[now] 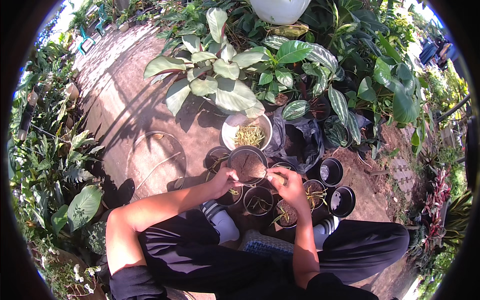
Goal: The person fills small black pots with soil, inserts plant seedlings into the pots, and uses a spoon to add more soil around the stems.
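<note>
My left hand [224, 182] grips the left side of a round black plastic plant pot [242, 160] filled with brown soil. A small hand tool with a pale blade [258, 170], perhaps a trowel, is pinched in my right hand [288, 185]. The blade reaches over the pot's right rim and touches the soil. Just beyond this pot stands a white basin [226, 134] holding a heap of yellow-green cuttings [249, 135]. Below my hands are several black pots with soil and thin cuttings, among them one in the middle [258, 200] and one near my right wrist [288, 213].
Two nested-looking black pots [343, 201] [331, 171] stand at right. An open black plastic bag [317, 138] with dark soil lies behind them. Large leafy plants [228, 82] crowd the back. A round ground cover [157, 163] is at left; a woven stool [266, 243] is between my legs.
</note>
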`<state>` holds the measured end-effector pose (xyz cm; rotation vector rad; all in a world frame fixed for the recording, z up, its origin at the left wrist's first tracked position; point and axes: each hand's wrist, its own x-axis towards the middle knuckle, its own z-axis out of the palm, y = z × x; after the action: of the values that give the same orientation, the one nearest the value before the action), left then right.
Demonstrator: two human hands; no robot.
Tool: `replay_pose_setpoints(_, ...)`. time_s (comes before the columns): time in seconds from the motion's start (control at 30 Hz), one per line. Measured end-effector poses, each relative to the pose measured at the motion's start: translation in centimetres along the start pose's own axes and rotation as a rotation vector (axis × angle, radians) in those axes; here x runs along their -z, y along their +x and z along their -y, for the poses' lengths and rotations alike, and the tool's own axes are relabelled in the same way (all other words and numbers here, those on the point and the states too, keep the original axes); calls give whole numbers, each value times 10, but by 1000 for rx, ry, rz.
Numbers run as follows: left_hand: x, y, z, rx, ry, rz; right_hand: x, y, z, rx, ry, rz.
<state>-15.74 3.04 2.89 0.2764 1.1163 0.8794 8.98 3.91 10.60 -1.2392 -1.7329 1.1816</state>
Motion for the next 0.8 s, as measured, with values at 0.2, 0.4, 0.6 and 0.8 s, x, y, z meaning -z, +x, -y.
replay_pose_setpoints(0.2, -1, 0, 0, -20, 86, 65, 14, -8, 6, -99, -86, -76)
replay_pose_setpoints(0.4, -19, -14, -10, 4, 185, 154, 9, -6, 13, -91, -158, -48)
replay_pose_setpoints(0.6, -11, -11, -4, 26, 223, 154, 12, -5, 32, -58, -145, 99)
replay_pose_setpoints(0.8, 1, 1, 0, 42, 342, 272, 2, -6, 13, 4, -194, 39)
